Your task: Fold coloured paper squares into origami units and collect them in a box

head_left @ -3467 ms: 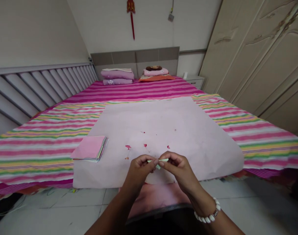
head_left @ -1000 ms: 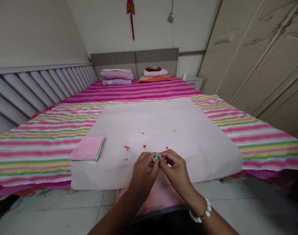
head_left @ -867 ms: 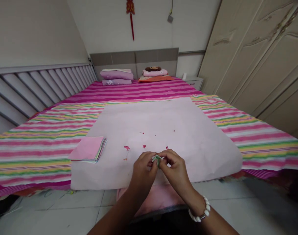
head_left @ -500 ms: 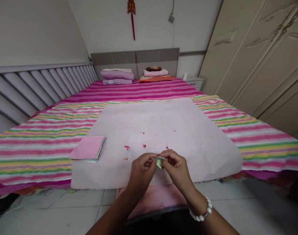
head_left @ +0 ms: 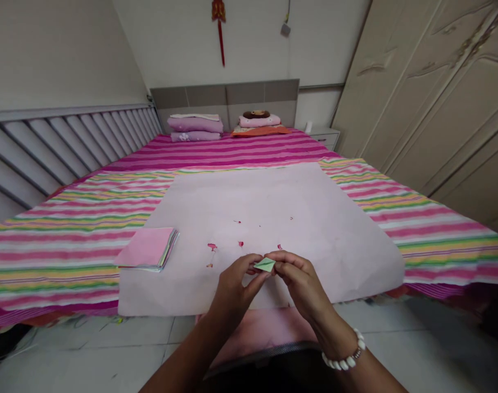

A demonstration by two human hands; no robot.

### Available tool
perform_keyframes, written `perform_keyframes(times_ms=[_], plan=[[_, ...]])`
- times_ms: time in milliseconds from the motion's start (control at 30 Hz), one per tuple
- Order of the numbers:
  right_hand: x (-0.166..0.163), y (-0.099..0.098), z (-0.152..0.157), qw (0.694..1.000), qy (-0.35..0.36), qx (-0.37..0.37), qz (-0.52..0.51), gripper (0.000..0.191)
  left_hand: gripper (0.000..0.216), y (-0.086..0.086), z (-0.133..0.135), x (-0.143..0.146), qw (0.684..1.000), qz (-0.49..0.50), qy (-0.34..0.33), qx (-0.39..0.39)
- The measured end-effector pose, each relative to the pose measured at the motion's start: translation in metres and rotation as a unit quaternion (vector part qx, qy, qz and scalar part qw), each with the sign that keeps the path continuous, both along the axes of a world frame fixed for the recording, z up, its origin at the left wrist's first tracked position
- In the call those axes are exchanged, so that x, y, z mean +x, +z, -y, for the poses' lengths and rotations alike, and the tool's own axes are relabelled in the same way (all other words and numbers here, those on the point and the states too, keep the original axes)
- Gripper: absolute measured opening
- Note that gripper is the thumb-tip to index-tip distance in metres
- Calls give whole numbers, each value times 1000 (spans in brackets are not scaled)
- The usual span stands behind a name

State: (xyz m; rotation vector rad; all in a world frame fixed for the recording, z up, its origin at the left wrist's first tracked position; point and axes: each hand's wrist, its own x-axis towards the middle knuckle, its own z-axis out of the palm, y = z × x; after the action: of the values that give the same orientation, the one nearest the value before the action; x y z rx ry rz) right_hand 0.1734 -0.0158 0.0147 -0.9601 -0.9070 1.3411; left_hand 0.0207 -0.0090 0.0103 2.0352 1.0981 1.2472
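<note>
Between my two hands is a small piece of folded green paper (head_left: 265, 265), its pale creased face turned up. My left hand (head_left: 238, 284) pinches its left side between thumb and fingers. On the right side, my right hand (head_left: 301, 281) grips the paper with its fingertips; a white beaded bracelet (head_left: 347, 357) circles that wrist. Both hands are above the near edge of a large pale sheet (head_left: 334, 218) spread on the bed. A stack of coloured paper (head_left: 147, 248), pink on top, lies at the sheet's left edge.
Small red and pink scraps (head_left: 211, 247) are scattered on the sheet beyond my hands. Striped bedding (head_left: 69, 218) surrounds the sheet. Folded quilts (head_left: 195, 126) stand by the headboard. A slatted rail (head_left: 77, 136) runs along the left, a wardrobe (head_left: 429, 98) along the right.
The folded green paper has been turned, now lying flatter with a wider face showing. My right hand has shifted slightly right, and its grip has changed.
</note>
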Motion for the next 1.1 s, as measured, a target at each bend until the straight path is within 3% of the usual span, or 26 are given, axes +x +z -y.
perform_keyframes(times_ms=[167, 467, 633, 800, 933, 1100], plan=[[2, -1, 1, 1000, 13, -7, 11, 19, 17, 6, -1, 2, 999, 41, -13, -26], [2, 0, 1, 999, 6, -4, 51, 18, 16, 13, -6, 3, 980, 94, 5, -177], [-1, 1, 1, 998, 7, -4, 61, 21, 11, 17, -9, 5, 980, 83, 20, -179], [-2, -1, 2, 997, 13, 8, 76, 27, 15, 20, -10, 9, 957, 154, 12, -247], [-4, -6, 2, 989, 61, 11, 135, 26, 17, 15, -9, 14, 939, 199, -9, -282], [-10, -13, 0, 989, 62, 14, 134, 29, 22, 4, -11, 17, 922, 245, -41, -298]])
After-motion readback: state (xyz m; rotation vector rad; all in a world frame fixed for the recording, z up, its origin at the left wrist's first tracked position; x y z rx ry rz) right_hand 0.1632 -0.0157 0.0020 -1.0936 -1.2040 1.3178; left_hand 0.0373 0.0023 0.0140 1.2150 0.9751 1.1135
